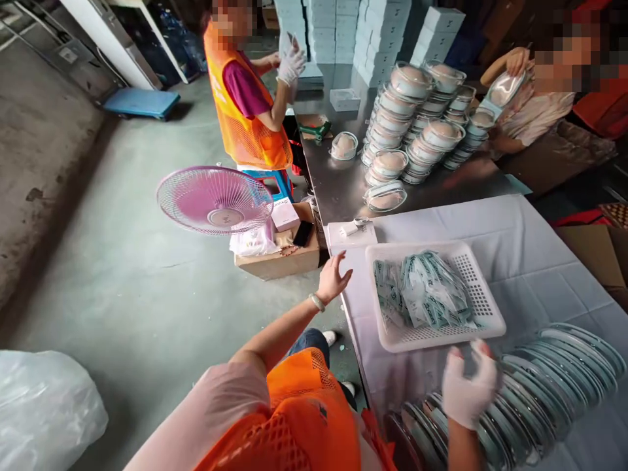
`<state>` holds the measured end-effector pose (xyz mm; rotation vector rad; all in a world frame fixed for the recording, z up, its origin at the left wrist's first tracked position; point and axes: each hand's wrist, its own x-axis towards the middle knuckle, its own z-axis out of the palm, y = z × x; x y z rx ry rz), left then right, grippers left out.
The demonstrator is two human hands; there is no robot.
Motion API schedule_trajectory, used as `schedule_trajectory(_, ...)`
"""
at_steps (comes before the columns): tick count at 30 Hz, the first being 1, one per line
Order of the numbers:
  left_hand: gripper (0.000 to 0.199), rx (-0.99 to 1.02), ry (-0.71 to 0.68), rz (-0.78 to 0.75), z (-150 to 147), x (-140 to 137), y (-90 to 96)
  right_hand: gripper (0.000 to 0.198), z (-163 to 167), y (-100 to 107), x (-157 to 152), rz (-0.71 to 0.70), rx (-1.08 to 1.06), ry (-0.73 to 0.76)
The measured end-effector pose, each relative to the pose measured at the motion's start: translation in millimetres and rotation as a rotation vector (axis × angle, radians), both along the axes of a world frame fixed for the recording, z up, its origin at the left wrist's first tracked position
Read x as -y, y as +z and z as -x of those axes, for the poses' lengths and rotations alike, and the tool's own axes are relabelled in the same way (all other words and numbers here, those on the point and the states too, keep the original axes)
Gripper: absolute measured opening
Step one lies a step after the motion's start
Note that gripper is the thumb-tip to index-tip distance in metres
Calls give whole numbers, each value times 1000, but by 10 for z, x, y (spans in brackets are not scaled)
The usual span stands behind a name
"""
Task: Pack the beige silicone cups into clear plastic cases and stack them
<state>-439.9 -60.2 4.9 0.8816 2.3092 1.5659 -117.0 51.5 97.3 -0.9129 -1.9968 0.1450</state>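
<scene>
Bare apart from a bracelet at the wrist, my left hand [334, 281] hovers by the left edge of the white-covered table, its fingers curved and apart, holding nothing. My right hand [468, 387] wears a white glove with uncovered fingertips. Its thumb and fingers are spread, with nothing visible between them. It is over a long row of oval clear-lidded cases [554, 379], and I cannot tell whether it touches them. Just beyond it stands a white plastic basket [483, 297], which holds many small white-and-green printed packets [432, 291].
Stacks of round clear packs [392, 124] stand on the dark metal table [333, 176]. A pink fan [216, 203] and a cardboard box [279, 265] are at the left. One co-worker in an orange vest [245, 98] stands beyond; another person [534, 104] handles a pack at the right.
</scene>
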Motion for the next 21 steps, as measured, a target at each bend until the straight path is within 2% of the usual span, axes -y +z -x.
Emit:
schedule_trajectory(3, 107, -246, -93, 326, 590, -412, 173, 29, 795, -117, 220, -78, 56, 276)
schedule_trajectory(6, 135, -368, -271, 553, 1144, -961, 326, 28, 1473, -250, 573, -59, 142, 520)
schedule_trajectory(9, 148, -361, -468, 708, 1463, -1341, 320, 33, 1757, -418, 832, 29, 242, 633)
schedule_trajectory(11, 142, -337, -523, 736, 1525, -1427, 245, 32, 1792, -562, 896, 88, 273, 655)
schedule_trajectory(13, 131, -335, -495, 699, 1508, -1381, 166, 28, 1801, -738, 898, 163, 274, 665)
schedule_trajectory(16, 120, -298, -400, 643, 1436, -1084, 96, 25, 1878, -1061, 868, 347, 272, 665)
schedule_trajectory(21, 118, -37, -78, 565, 1354, -105, -14, 34, 2247, -1741, 885, 723, 265, 649)
